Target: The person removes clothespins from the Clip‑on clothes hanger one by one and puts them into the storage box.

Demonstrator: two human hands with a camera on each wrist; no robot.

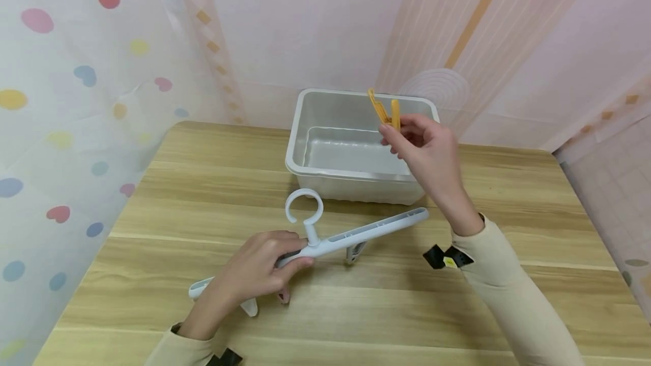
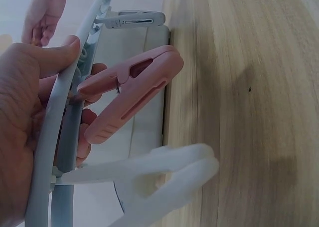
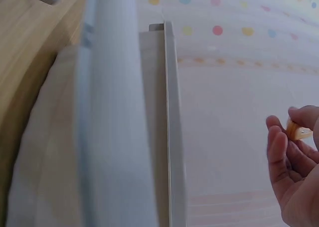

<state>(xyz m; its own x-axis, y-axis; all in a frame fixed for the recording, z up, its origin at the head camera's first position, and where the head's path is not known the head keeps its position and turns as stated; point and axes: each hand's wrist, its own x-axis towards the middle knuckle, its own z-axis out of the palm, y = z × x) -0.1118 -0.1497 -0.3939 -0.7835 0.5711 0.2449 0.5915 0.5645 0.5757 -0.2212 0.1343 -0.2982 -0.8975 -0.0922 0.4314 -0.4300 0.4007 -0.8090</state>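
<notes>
My left hand [image 1: 264,264] grips the middle of a pale blue plastic hanger [image 1: 376,231], just below its round hook [image 1: 304,205]. From the hanger's bar hang a pink clothespin [image 2: 134,92], a white clothespin [image 2: 149,179] and a grey clothespin [image 2: 134,20]. The pink one is close by the left fingers. Higher up and to the right, my right hand [image 1: 429,154] pinches a yellow-orange clothespin [image 1: 395,113] between thumb and fingers, over the right part of a light grey bin. In the right wrist view, the fingers hide part of this yellow-orange clothespin [image 3: 297,130].
The light grey bin [image 1: 356,188] stands at the back of the wooden table [image 1: 386,321], close to the patterned backdrop [image 1: 285,27]. The hanger's right end reaches up near the bin's front wall. Small black tags [image 1: 447,256] sit at the right cuff.
</notes>
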